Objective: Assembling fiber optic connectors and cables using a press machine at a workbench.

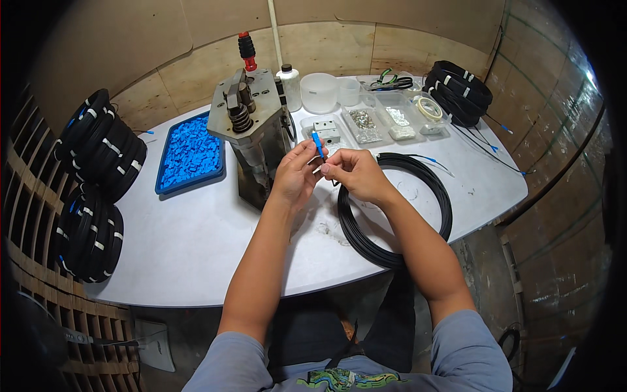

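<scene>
My left hand (pixel 295 175) pinches a small blue connector (pixel 317 143) that points upward, just in front of the grey metal press (pixel 251 127). Close beside it, my right hand (pixel 356 175) holds the thin black cable end that runs into that connector. The cable belongs to a black coil (pixel 418 176) lying flat on the white table (pixel 196 242) under my right wrist. Both hands hover above the table's middle, fingertips almost touching.
A blue tray (pixel 189 153) of small blue parts sits left of the press. Clear trays of metal pieces (pixel 366 124), a white tub (pixel 319 91) and a bottle (pixel 289 85) stand behind. Bundled black coils hang at left (pixel 101 147) and lie at back right (pixel 460 91).
</scene>
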### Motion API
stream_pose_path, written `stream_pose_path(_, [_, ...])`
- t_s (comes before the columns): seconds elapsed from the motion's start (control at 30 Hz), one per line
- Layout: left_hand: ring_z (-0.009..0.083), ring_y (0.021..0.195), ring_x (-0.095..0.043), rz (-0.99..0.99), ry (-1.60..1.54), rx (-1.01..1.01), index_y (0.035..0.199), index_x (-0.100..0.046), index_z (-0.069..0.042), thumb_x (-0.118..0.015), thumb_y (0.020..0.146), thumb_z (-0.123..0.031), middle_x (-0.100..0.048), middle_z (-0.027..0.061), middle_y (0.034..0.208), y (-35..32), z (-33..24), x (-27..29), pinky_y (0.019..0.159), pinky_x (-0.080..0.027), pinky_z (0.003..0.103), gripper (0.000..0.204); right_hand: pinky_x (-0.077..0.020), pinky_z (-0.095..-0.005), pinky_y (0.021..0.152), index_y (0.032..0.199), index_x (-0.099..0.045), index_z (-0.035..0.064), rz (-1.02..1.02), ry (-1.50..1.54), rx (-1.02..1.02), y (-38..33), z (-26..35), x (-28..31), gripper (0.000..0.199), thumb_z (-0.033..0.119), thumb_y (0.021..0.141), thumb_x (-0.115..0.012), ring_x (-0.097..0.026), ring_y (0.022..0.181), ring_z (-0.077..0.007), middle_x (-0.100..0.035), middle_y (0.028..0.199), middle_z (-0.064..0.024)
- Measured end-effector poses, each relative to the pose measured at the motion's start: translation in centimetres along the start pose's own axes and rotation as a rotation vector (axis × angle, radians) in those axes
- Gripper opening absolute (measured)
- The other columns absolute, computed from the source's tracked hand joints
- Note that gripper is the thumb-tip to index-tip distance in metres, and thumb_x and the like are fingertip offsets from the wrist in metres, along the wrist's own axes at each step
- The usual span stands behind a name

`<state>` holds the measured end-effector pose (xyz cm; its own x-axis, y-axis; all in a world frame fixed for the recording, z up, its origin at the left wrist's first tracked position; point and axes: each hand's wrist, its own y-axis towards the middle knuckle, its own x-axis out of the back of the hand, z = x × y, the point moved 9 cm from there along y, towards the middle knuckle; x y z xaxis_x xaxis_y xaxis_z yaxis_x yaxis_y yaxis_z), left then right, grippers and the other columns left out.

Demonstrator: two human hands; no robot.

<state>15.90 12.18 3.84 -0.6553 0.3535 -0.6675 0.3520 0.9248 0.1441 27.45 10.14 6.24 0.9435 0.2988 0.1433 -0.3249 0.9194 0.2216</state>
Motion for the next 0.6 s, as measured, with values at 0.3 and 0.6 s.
stream_pose_path(0.3, [0.0139,0.092,-0.063,-0.024,-0.011,-0.023,0.116,-0.063,-0.008,-0.057,0.105,-0.022,-0.066,0.0035,0.102,0.05,-0.20,0.48,0.080,-0.053,0.032,0.019,-0.0496,-0.0236,0.073,0.095,-0.069,0.0013,0.024,-0.036,-0.039,-0.10,0.13,-0.34,0.015,0.016,0.096,-0.072,-0.062,0.078,-0.0066,-0.070,0.085,-0.0022])
stream_pose_path(0.6, [0.0142,0.093,-0.064,0.003,-0.003,-0.017,0.116,-0.062,-0.008,-0.056,0.104,-0.020,-0.067,0.0040,0.102,0.04,-0.24,0.19,0.081,-0.053,0.032,0.018,-0.0495,-0.0236,0.072,0.096,-0.069,0.0010,0.020,-0.030,-0.025,-0.04,0.07,-0.12,0.015,0.016,0.096,-0.071,-0.062,0.077,-0.0065,-0.070,0.085,-0.0022])
